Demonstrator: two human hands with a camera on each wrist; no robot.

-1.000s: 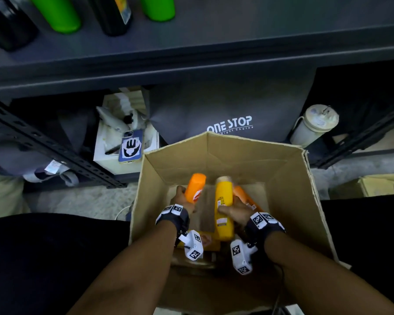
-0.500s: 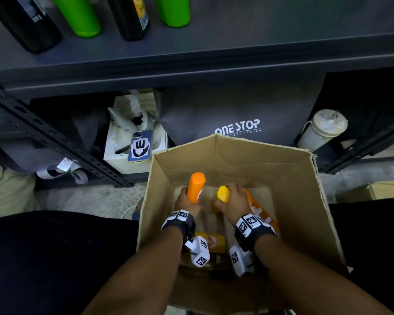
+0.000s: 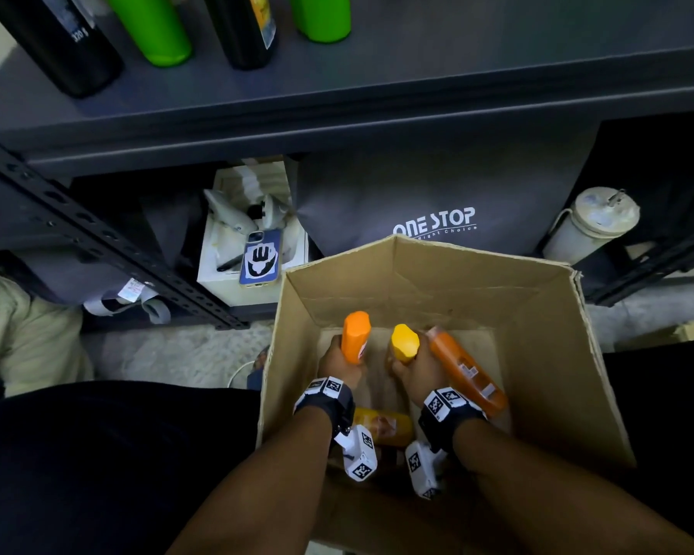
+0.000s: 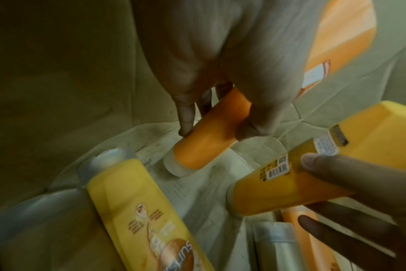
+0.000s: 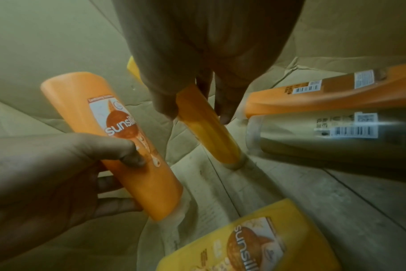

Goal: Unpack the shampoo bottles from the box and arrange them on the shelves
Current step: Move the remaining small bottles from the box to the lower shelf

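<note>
Both hands are down inside an open cardboard box [image 3: 545, 354] on the floor. My left hand [image 3: 339, 360] grips an orange shampoo bottle [image 3: 355, 336] [image 4: 211, 132] [image 5: 118, 139], cap end down. My right hand [image 3: 413, 368] grips a yellow shampoo bottle [image 3: 404, 343] [image 5: 209, 126] [image 4: 301, 172] beside it, also cap down. Another orange bottle [image 3: 467, 370] [image 5: 325, 91] leans against the box's right wall. A yellow bottle [image 3: 381, 426] [image 4: 137, 210] [image 5: 250, 245] lies flat on the box floor. A dark bottle [image 5: 336, 135] lies next to the leaning one.
A grey shelf [image 3: 417, 86] runs across the top, holding black bottles [image 3: 63, 42] and green bottles [image 3: 153, 26]. Under it sit a white box [image 3: 221, 274] with a phone [image 3: 259, 258], a grey "ONE STOP" bag [image 3: 433, 194] and a white tumbler [image 3: 589, 226].
The right hand has turned the yellow bottle from lying lengthwise to standing on end. Both bottles sit a little higher in the box. The camera has tilted up toward the shelf.
</note>
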